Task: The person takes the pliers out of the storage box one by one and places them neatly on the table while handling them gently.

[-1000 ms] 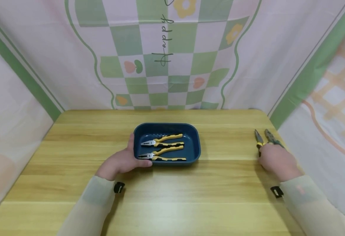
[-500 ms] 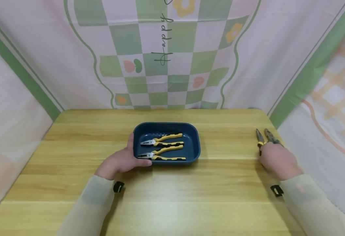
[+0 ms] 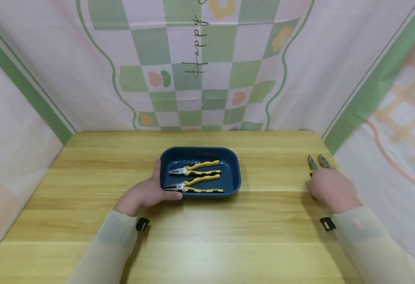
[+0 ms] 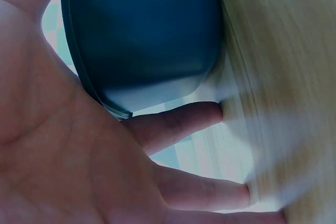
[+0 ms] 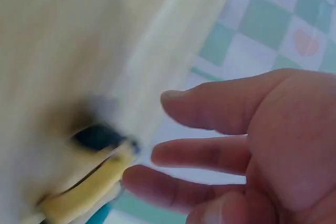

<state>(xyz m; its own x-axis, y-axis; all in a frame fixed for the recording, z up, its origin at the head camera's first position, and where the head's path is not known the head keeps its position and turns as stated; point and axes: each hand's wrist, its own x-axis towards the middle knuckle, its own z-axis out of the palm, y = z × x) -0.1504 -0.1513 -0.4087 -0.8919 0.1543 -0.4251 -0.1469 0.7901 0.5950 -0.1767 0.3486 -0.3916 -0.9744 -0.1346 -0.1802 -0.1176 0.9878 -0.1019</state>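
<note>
The left hand (image 3: 147, 192) rests spread against the left end of a dark blue tray (image 3: 236, 185), thumb along its near rim; the left wrist view shows straight fingers beside the tray wall (image 4: 142, 30). Two yellow-and-black pliers, an upper pair (image 3: 203, 172) and a lower pair (image 3: 201, 191), lie inside. At the table's right, the right hand (image 3: 335, 191) hovers over pointed pliers (image 3: 311, 162) and grey-jawed pliers (image 3: 322, 161), hiding their handles. In the right wrist view, its fingers are extended and apart near a yellow handle (image 5: 86, 190); contact is unclear.
The wooden table (image 3: 207, 228) reaches back to a checkered curtain (image 3: 216, 75). Fabric also hangs along the left and right sides, and the two right-hand pliers lie near the table's right edge.
The right hand has shifted slightly left and now covers more of the pliers beneath it. The left hand and tray look unchanged.
</note>
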